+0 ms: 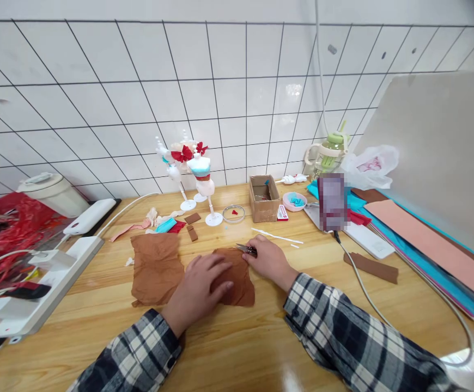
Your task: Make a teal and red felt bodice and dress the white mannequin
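Note:
Two wrinkled sheets of brown crepe paper lie on the table in front of me. My left hand (202, 283) rests with its fingers spread on the right-hand brown sheet (239, 280), near its left edge. Small pointed scissors (245, 249) with silver blades are held in my right hand (270, 258). Their tips point left over the top right corner of that sheet. The other brown sheet (155, 267) lies flat to the left, partly behind my left hand. Smaller brown pieces (192, 218) sit farther back.
Small white dress forms (206, 188) stand at the back beside a metal ring (234, 214) and a cardboard box (265, 201). A phone (333, 201) stands on the right, trailing a cable. Folded coloured paper (437, 234) lies far right; a power strip (57, 283) lies left.

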{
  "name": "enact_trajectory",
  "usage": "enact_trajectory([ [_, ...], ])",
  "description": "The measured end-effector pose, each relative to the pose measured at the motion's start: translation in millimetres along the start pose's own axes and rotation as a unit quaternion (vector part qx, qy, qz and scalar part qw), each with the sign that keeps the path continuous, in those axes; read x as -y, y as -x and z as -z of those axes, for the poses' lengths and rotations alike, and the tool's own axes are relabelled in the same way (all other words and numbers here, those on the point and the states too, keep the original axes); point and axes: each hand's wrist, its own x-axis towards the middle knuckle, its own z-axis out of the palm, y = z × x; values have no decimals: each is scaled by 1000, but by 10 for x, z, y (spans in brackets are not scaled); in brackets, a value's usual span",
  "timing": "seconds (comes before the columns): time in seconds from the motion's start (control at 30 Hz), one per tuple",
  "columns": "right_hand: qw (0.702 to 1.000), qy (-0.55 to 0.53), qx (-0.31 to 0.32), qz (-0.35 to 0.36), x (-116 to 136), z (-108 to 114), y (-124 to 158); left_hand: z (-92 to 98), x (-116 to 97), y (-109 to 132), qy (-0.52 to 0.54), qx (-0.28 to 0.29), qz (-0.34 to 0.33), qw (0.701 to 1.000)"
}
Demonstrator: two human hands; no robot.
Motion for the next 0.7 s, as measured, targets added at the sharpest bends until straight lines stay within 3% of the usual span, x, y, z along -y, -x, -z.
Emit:
enact_trajectory([
  [0.1,987,-143,10,77,53,58,90,32,19,-111,58,-130,64,988],
  [0.17,969,-209,26,126,113,85,167,83,11,-205,108,-142,86,980],
  [0.23,955,-251,32,153,171,98,230,138,-6,-279,168,-78,75,980],
  [0.27,950,-270,34,155,194,99,252,159,-14,-300,206,-20,59,976],
  [0.33,942,-301,34,145,228,91,277,176,-26,-307,290,85,36,953],
  [0.4,934,-330,38,135,248,65,282,155,-36,-281,360,145,45,921],
  [0.5,920,-372,36,118,250,0,263,94,-44,-223,454,158,87,873],
  [0.6,928,-365,-43,63,200,-40,221,70,-22,-173,535,185,106,818],
  [0.7,949,-305,-72,23,125,-23,201,90,19,-141,573,137,144,795],
])
